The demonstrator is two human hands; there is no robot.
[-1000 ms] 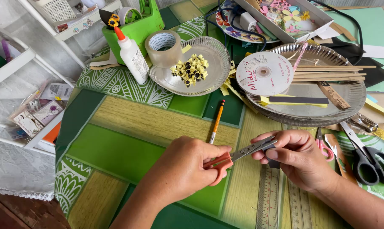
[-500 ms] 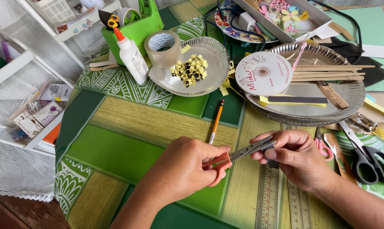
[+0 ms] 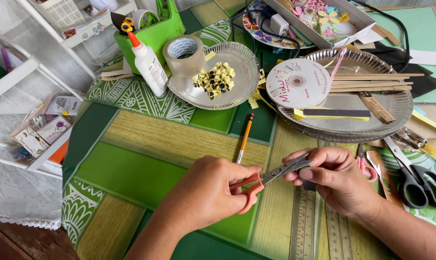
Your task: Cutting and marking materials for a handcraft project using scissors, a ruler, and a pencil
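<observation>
Desk (image 3: pixel 146 168): round, covered in a green and tan patterned cloth, crowded along its far and right sides.

Large silver foil plate (image 3: pixel 396 115), far right: carries wooden sticks, a white ribbon spool (image 3: pixel 297 83) leaning on its left rim, and a dark strip on yellow paper.

Smaller foil plate (image 3: pixel 237 91), far centre: holds a heap of tiny yellow-and-black flowers (image 3: pixel 214 79). A roll of clear tape (image 3: pixel 183 55) touches its left rim; a white glue bottle (image 3: pixel 147 63) with orange tip stands just left of that.

Black-handled scissors (image 3: pixel 415 180) lie at the right edge. Two rulers (image 3: pixel 304 226) lie near, under the right wrist.

Left hand (image 3: pixel 206 192), near centre: fingers closed through the orange handles of small scissors (image 3: pixel 266 175), blades pointing right, only slightly parted.

Right hand (image 3: pixel 336 178): fingers curled, pinching a small dark piece at the blade tips; the piece is too hidden to identify.

An orange pencil (image 3: pixel 244 137) lies on the desk just beyond the left hand, not touching it.
</observation>
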